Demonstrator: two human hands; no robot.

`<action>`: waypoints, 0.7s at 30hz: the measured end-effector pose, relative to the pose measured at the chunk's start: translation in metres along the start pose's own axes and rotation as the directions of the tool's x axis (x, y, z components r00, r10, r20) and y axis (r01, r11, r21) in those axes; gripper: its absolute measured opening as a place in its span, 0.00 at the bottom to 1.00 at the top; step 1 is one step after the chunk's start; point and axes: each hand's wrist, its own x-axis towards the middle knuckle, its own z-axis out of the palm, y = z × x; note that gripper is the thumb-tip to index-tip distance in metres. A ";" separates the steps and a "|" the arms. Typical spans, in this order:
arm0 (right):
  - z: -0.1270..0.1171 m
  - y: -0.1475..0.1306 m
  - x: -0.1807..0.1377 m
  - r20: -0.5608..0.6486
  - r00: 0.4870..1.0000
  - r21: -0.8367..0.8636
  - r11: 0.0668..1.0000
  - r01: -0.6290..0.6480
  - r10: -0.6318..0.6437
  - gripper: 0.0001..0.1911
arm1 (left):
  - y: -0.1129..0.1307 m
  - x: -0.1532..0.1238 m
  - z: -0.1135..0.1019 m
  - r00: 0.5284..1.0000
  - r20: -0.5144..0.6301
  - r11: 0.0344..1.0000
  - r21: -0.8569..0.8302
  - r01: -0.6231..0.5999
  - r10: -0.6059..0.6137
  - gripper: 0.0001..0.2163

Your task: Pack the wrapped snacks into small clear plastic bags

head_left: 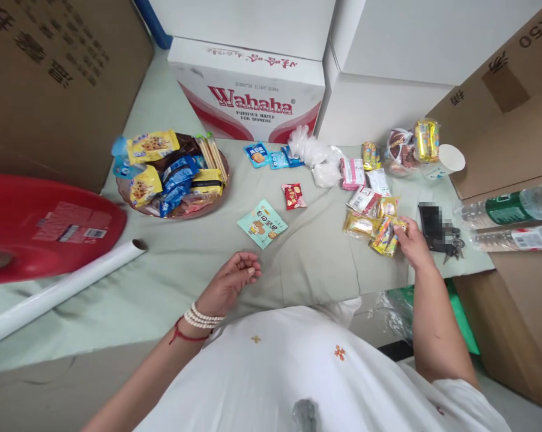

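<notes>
The right hand (412, 241) pinches a yellow packet (385, 238) on the counter (307, 264), beside other snacks (363, 224) and left of the keys (458, 246). The left hand (231, 280), half-open with fingers loosely curled, holds nothing near the green packet (262, 224).

Table (320, 273): covered by wrinkled pale green cloth (304, 255).
Far edge: white Wahaha carton (248, 90), red lettering; plain white boxes (397, 39) above it and to its right.
Far left corner: tall brown carton (81, 90).
Right edge: brown cartons (473, 129).
Floor (23, 399): grey, visible past near edge.
Light: even, soft shadows.
</notes>
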 end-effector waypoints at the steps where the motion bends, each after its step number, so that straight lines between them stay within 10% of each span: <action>1: 0.002 0.002 0.001 -0.049 0.998 -0.143 0.989 0.025 -0.033 0.36 | -0.003 -0.002 -0.002 0.999 -0.037 0.999 0.025 -0.027 0.027 0.22; 5: 0.003 0.008 -0.007 -0.181 0.966 -0.436 0.896 0.090 -0.185 0.35 | -0.020 -0.011 -0.020 0.925 -0.287 0.940 0.301 -0.158 0.248 0.23; 10: -0.006 -0.020 -0.012 -0.342 0.897 -0.454 0.885 0.102 -0.279 0.29 | -0.038 -0.023 -0.060 0.719 -0.291 0.525 0.843 -0.120 0.631 0.12; 15: 0.023 -0.101 0.024 -0.296 0.870 -0.281 0.906 0.315 -0.394 0.16 | -0.047 -0.028 -0.078 0.718 -0.104 0.289 0.947 -0.140 0.688 0.10; 21: 0.122 -0.182 0.091 0.005 0.937 -0.244 0.909 0.339 -0.348 0.14 | -0.050 -0.023 -0.076 0.707 -0.059 0.238 0.958 -0.157 0.705 0.10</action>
